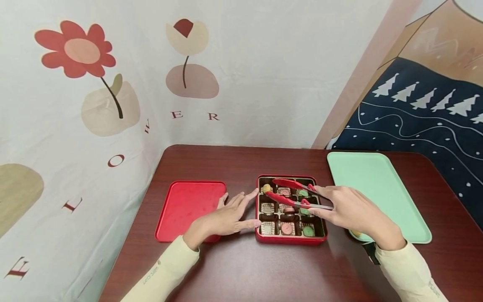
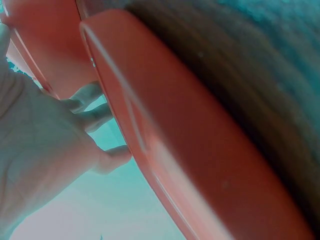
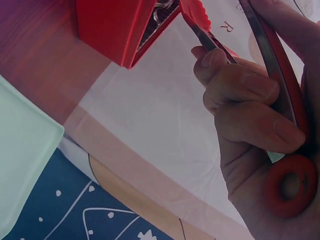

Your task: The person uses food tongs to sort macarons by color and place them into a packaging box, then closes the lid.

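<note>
A red divided box (image 1: 290,240) stands in the middle of the table. My left hand (image 1: 228,219) has its fingers spread, with index fingertip and thumb tip against the box's left side. In the left wrist view those fingers reach up to the red wall. My right hand (image 1: 352,212) grips red-tipped metal tongs (image 1: 302,204) over the box. The parted tips sit right at a round yellow sweet (image 1: 266,188) in the back left compartment. Round pink sweets (image 1: 286,228) fill the middle column, green ones (image 1: 308,230) the right. Lower left compartments show only clear liners (image 1: 268,228).
Left of the box lies a red lid (image 1: 188,209), partly under my left hand. A pale green tray (image 1: 381,188) lies to the right; something yellow (image 1: 355,233) on it is mostly hidden by my right wrist. A printed cloth (image 1: 264,84) hangs behind the table.
</note>
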`<action>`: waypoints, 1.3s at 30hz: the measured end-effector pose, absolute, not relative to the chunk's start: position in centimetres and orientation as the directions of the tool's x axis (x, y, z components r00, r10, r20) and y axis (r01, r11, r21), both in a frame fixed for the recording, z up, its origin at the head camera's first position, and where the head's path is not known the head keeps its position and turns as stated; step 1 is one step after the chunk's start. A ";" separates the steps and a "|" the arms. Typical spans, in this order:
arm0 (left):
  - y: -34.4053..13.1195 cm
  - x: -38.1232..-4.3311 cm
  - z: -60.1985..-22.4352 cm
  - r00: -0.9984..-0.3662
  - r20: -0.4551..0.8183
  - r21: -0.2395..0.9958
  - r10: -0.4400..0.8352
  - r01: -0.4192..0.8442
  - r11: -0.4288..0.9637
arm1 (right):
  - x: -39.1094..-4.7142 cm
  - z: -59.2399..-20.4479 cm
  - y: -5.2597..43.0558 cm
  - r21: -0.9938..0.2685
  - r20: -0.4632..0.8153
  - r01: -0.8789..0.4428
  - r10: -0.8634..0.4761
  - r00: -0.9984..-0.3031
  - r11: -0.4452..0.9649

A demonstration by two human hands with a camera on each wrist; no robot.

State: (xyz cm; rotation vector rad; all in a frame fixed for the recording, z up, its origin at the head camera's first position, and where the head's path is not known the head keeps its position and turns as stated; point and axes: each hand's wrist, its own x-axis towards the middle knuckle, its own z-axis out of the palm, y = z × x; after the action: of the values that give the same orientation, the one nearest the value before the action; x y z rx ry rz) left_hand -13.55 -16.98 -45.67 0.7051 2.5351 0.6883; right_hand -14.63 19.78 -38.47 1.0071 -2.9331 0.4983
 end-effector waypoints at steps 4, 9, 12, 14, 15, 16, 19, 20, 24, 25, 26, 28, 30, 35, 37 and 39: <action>-17.0 -13.6 -45.8 -0.786 -0.254 0.558 0.564 0.357 0.749 | -14.3 -38.5 20.0 -0.293 0.114 -0.592 -0.588 -0.801 0.751; -17.1 -13.6 -45.6 -0.789 -0.255 0.554 0.559 0.355 0.753 | -13.9 -38.5 20.5 -0.288 0.116 -0.579 -0.573 -0.811 0.762; -17.2 -13.6 -45.5 -0.791 -0.253 0.554 0.557 0.354 0.754 | -13.7 -38.4 20.7 -0.293 0.095 -0.558 -0.557 -0.825 0.776; -17.2 -13.6 -45.6 -0.793 -0.249 0.553 0.556 0.355 0.754 | -13.6 -38.4 20.8 -0.294 0.085 -0.549 -0.551 -0.830 0.782; -17.2 -13.6 -45.6 -0.793 -0.247 0.554 0.557 0.355 0.753 | -13.6 -38.5 20.9 -0.292 0.084 -0.549 -0.551 -0.830 0.783; -17.1 -13.6 -45.7 -0.792 -0.248 0.554 0.557 0.356 0.753 | -13.6 -38.5 20.9 -0.291 0.084 -0.549 -0.551 -0.831 0.784; -17.1 -13.7 -45.7 -0.791 -0.252 0.557 0.558 0.354 0.752 | -13.5 -38.5 21.0 -0.287 0.089 -0.556 -0.556 -0.827 0.780; -17.0 -13.7 -45.7 -0.790 -0.255 0.557 0.558 0.351 0.752 | -13.4 -38.5 21.1 -0.287 0.089 -0.555 -0.555 -0.827 0.781; -17.0 -13.7 -45.7 -0.787 -0.260 0.555 0.559 0.352 0.754 | -13.2 -38.5 21.4 -0.290 0.090 -0.539 -0.538 -0.838 0.791; -17.0 -13.7 -45.7 -0.787 -0.259 0.554 0.560 0.354 0.754 | -13.1 -38.5 21.6 -0.290 0.092 -0.534 -0.532 -0.842 0.794; -17.0 -13.7 -45.7 -0.787 -0.259 0.552 0.560 0.355 0.754 | -13.1 -38.6 21.7 -0.289 0.097 -0.530 -0.527 -0.844 0.797; -17.0 -13.7 -45.8 -0.787 -0.259 0.551 0.560 0.356 0.755 | -12.9 -38.6 21.9 -0.283 0.114 -0.533 -0.524 -0.844 0.798; -16.9 -13.7 -45.8 -0.787 -0.261 0.550 0.559 0.354 0.756 | -12.9 -38.6 22.1 -0.276 0.126 -0.538 -0.524 -0.842 0.797; -16.9 -13.7 -45.8 -0.785 -0.260 0.555 0.563 0.355 0.752 | -12.4 -38.7 22.9 -0.262 0.128 -0.536 -0.522 -0.843 0.802; -16.9 -13.7 -45.9 -0.785 -0.256 0.556 0.564 0.357 0.750 | -12.2 -38.7 23.3 -0.271 0.115 -0.518 -0.508 -0.854 0.811; -16.8 -13.7 -45.9 -0.786 -0.254 0.556 0.564 0.358 0.750 | -12.0 -38.7 23.7 -0.285 0.102 -0.494 -0.486 -0.868 0.822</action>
State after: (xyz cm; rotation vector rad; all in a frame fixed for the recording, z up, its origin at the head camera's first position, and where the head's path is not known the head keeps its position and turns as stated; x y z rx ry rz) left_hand -13.71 -16.84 -45.93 0.7038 2.5386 0.6888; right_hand -12.02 23.74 -38.68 0.8000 -2.9746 0.4761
